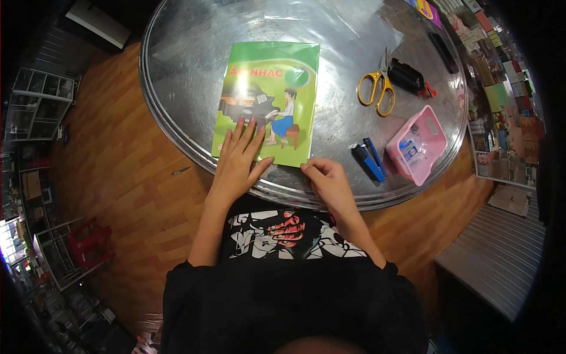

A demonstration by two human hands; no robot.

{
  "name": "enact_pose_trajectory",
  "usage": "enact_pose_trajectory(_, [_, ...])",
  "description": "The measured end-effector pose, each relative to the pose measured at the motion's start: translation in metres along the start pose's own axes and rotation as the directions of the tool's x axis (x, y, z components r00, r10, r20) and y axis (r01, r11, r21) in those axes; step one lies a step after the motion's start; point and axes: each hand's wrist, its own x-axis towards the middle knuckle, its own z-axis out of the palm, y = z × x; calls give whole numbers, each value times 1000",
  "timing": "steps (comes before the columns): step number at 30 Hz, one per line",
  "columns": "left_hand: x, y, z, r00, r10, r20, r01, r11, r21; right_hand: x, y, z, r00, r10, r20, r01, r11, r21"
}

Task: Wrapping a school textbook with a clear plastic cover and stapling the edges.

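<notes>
A green book (268,76) lies closed on the round metal table (342,127), its cover showing a person seated at a piano. My left hand (239,153) rests flat on the lower left part of the cover, fingers spread. At the book's lower right corner, my right hand (328,180) pinches the edge between thumb and bent forefinger. Right of the book are yellow-handled scissors (376,88) with the blades pointing away from me. A blue stapler (369,160) sits nearer, just beyond my right hand.
A pink plastic basket (433,144) with small boxes stands near the table's right edge. Behind it lie a black tape dispenser with red parts (407,76) and a long black object (443,53). Clear plastic film (359,26) covers the far side. A red stool (89,243) stands on the floor at left.
</notes>
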Motion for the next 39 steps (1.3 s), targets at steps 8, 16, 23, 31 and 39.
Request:
enact_pose_trajectory(8, [-33, 48, -3, 724, -455, 518, 531, -111, -840, -4, -12, -1, 984, 137, 110, -158, 964, 212])
enact_pose_trajectory(16, [-15, 60, 8, 628, -413, 660, 452, -496, -741, -2, -16, -4, 985, 129, 115, -147, 975, 166])
enact_pose_trajectory(23, [-12, 60, 6, 652, -445, 614, 471, -398, -788, 2, 0, -4, 999, -32, 42, 34, 998, -54])
enact_pose_trajectory(31, [-7, 65, 1, 594, -415, 690, 518, -459, -722, 0, 1, -3, 991, -130, 41, 133, 988, -72])
enact_pose_trajectory(39, [-9, 65, 7, 623, -438, 647, 541, -356, -762, -2, 0, -14, 992, -121, 41, 127, 977, -173])
